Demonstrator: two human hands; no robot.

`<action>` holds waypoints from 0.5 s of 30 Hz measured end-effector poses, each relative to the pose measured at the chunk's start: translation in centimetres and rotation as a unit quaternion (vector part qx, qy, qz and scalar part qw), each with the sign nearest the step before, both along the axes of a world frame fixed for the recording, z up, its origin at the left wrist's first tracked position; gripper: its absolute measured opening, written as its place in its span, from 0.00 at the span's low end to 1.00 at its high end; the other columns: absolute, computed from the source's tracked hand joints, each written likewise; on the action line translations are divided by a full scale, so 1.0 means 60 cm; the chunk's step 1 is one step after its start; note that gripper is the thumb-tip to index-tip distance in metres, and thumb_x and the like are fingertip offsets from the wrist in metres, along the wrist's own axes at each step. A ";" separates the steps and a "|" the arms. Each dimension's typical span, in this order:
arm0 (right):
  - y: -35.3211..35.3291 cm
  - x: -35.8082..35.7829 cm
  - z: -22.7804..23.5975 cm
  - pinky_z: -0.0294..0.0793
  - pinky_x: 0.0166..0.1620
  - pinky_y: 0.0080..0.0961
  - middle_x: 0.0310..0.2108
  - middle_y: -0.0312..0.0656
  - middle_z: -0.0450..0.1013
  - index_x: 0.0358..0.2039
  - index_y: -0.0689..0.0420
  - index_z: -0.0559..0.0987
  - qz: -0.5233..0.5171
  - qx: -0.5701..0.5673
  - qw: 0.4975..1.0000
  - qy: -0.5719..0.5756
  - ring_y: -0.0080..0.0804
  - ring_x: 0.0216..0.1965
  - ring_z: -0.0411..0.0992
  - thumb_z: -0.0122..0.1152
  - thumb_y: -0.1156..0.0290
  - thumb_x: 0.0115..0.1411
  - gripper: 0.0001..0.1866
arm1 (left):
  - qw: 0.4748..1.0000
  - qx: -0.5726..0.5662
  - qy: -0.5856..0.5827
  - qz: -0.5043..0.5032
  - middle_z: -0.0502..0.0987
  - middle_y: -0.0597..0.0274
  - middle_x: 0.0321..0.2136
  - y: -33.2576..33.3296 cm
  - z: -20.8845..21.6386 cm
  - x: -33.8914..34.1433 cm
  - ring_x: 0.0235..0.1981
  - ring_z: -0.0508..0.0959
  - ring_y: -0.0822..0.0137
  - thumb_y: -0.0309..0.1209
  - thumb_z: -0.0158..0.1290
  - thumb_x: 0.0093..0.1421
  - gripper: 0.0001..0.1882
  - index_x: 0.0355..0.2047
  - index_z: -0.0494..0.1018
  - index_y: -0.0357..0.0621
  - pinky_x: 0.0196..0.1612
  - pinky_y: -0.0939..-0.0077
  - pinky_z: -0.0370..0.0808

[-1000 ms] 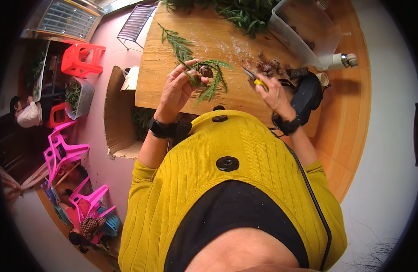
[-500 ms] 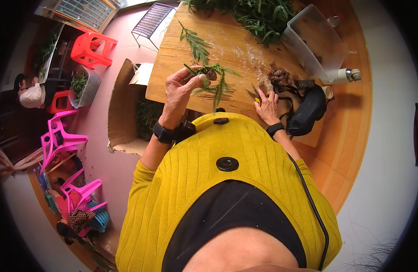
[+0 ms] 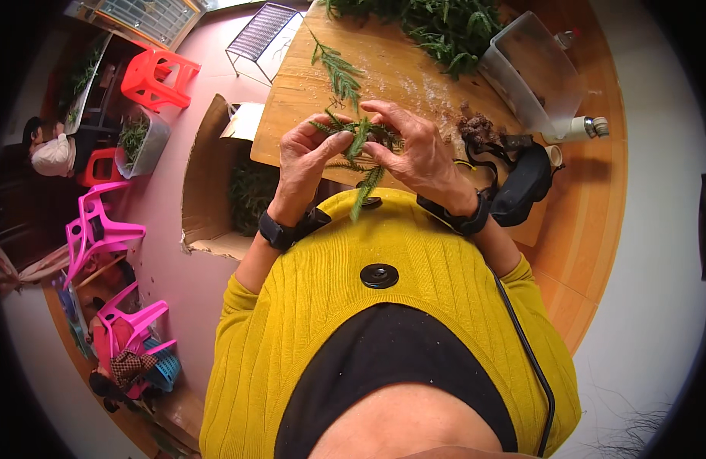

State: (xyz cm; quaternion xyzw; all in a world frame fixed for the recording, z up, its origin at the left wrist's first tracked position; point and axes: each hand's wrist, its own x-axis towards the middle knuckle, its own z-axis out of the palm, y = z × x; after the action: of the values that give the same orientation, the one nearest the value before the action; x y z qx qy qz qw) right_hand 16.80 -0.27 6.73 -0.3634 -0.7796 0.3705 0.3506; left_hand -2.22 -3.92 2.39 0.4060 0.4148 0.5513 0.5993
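In front of my chest, at the table's near edge, my left hand (image 3: pixel 302 154) pinches a green evergreen sprig (image 3: pixel 358 145) between thumb and fingers. One of its needled twigs hangs down toward the yellow sweater. From the other side, my right hand (image 3: pixel 420 153) closes its curled fingers and thumb on the same sprig; its fingertips are partly hidden among the needles. Another evergreen sprig (image 3: pixel 338 69) lies flat on the wooden table (image 3: pixel 383 57) just beyond. Right of my hands sits a cluster of brown pine cones (image 3: pixel 481 130).
A green branch heap (image 3: pixel 445 30) covers the table's far side beside a clear plastic bin (image 3: pixel 533 76). A black pouch (image 3: pixel 523 187) lies at the right. Left stands a cardboard box (image 3: pixel 204 183) holding greenery. Pink stools (image 3: pixel 100 228) and other people (image 3: pixel 55 157) are farther left.
My right hand has left the yellow-handled tool on the table and come left and up to the sprig. The sprig has turned in my left hand, and a twig now hangs lower.
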 end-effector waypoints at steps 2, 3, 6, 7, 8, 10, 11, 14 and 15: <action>-0.005 -0.008 -0.004 0.74 0.44 0.26 0.37 0.45 0.76 0.50 0.60 0.73 0.004 -0.059 0.998 0.000 0.32 0.38 0.75 0.64 0.76 0.52 0.23 | 0.998 -0.009 -0.066 -0.009 0.78 0.61 0.36 -0.004 0.002 -0.005 0.37 0.78 0.74 0.23 0.52 0.61 0.11 0.44 0.72 0.36 0.43 0.80 0.75; -0.006 -0.012 -0.007 0.74 0.44 0.25 0.36 0.45 0.76 0.50 0.60 0.73 0.003 -0.074 0.997 0.008 0.31 0.37 0.75 0.64 0.77 0.52 0.23 | 0.998 -0.010 -0.067 -0.006 0.78 0.61 0.36 -0.007 0.000 -0.009 0.37 0.78 0.74 0.23 0.52 0.61 0.11 0.44 0.72 0.36 0.43 0.80 0.75; -0.009 -0.020 -0.013 0.75 0.43 0.25 0.34 0.45 0.76 0.51 0.59 0.73 -0.001 -0.108 0.994 0.026 0.30 0.36 0.76 0.64 0.78 0.52 0.23 | 0.986 -0.043 -0.158 -0.023 0.77 0.61 0.38 -0.011 -0.007 -0.020 0.39 0.77 0.73 0.23 0.48 0.64 0.10 0.45 0.70 0.36 0.44 0.81 0.74; -0.009 -0.021 -0.010 0.75 0.43 0.25 0.35 0.45 0.76 0.51 0.59 0.73 0.003 -0.118 0.993 0.018 0.30 0.37 0.76 0.64 0.78 0.53 0.23 | 0.986 -0.045 -0.158 -0.022 0.77 0.61 0.38 -0.011 -0.009 -0.022 0.39 0.77 0.73 0.23 0.48 0.64 0.10 0.45 0.70 0.36 0.44 0.81 0.74; -0.009 -0.022 -0.008 0.74 0.44 0.25 0.35 0.46 0.76 0.50 0.59 0.73 0.007 -0.128 0.992 0.010 0.29 0.38 0.75 0.64 0.78 0.53 0.23 | 0.987 -0.044 -0.156 -0.020 0.77 0.61 0.38 -0.010 -0.010 -0.025 0.39 0.77 0.74 0.23 0.49 0.63 0.10 0.44 0.71 0.36 0.44 0.81 0.73; -0.011 -0.025 -0.011 0.74 0.44 0.25 0.36 0.46 0.76 0.50 0.59 0.73 0.010 -0.140 0.990 0.001 0.29 0.38 0.75 0.63 0.78 0.53 0.23 | 0.987 -0.040 -0.152 -0.016 0.77 0.63 0.37 -0.008 -0.012 -0.028 0.37 0.77 0.76 0.24 0.51 0.62 0.09 0.43 0.72 0.37 0.43 0.83 0.73; -0.012 -0.026 -0.012 0.74 0.44 0.24 0.36 0.46 0.76 0.50 0.59 0.73 0.013 -0.143 0.990 0.005 0.29 0.39 0.75 0.63 0.78 0.53 0.22 | 0.987 -0.043 -0.152 -0.016 0.77 0.63 0.37 -0.008 -0.011 -0.030 0.37 0.77 0.76 0.24 0.51 0.62 0.09 0.43 0.72 0.37 0.43 0.83 0.73; -0.016 -0.028 -0.016 0.74 0.45 0.24 0.37 0.46 0.76 0.50 0.60 0.73 0.017 -0.150 0.988 0.011 0.30 0.40 0.75 0.63 0.77 0.53 0.22 | 0.971 -0.084 -0.216 -0.058 0.76 0.63 0.37 -0.007 -0.009 -0.034 0.37 0.76 0.76 0.24 0.52 0.62 0.09 0.43 0.72 0.37 0.43 0.83 0.73; -0.018 -0.029 -0.018 0.74 0.45 0.24 0.37 0.46 0.76 0.49 0.60 0.73 0.016 -0.131 0.991 0.010 0.30 0.40 0.75 0.63 0.76 0.53 0.21 | 0.971 -0.085 -0.216 -0.058 0.76 0.63 0.37 -0.009 -0.010 -0.035 0.37 0.76 0.76 0.24 0.52 0.62 0.09 0.43 0.72 0.37 0.43 0.83 0.73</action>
State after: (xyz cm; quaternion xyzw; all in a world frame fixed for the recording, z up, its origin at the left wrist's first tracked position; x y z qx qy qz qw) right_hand 15.09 -1.32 5.63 -0.3900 -0.7263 0.4787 0.3021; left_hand -4.33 -4.45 1.77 0.2482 0.2963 0.5527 0.7383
